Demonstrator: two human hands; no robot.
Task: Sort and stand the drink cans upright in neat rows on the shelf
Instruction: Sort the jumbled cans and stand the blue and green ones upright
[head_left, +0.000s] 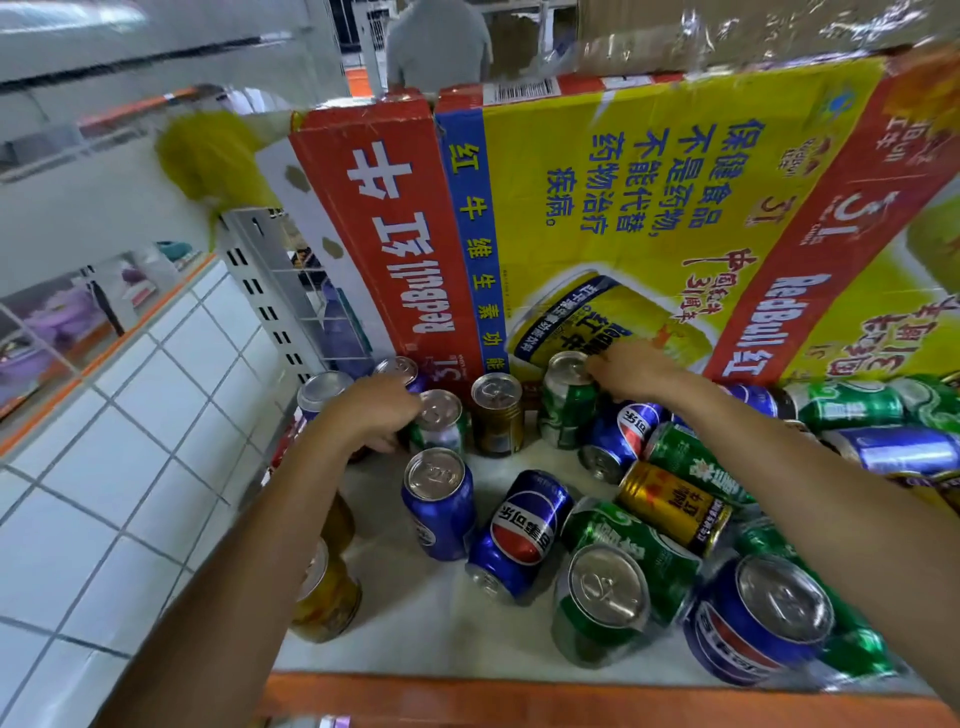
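Note:
Drink cans crowd a white shelf (415, 613). My left hand (371, 410) grips an upright green can (439, 423) at the back left. My right hand (631, 371) holds the top of another upright green can (566, 402) against the carton. Between them stands a gold can (497, 413). A blue can (440, 501) stands upright in front. Blue, green and gold cans lie on their sides across the middle and right, among them a blue can (522, 535) and a gold can (675, 506).
A large yellow and red carton (649, 208) stands at the back of the shelf, a red carton (395, 234) beside it. The shelf's orange front edge (519, 699) runs below. White floor tiles (104, 467) lie left. A person (439, 44) stands far behind.

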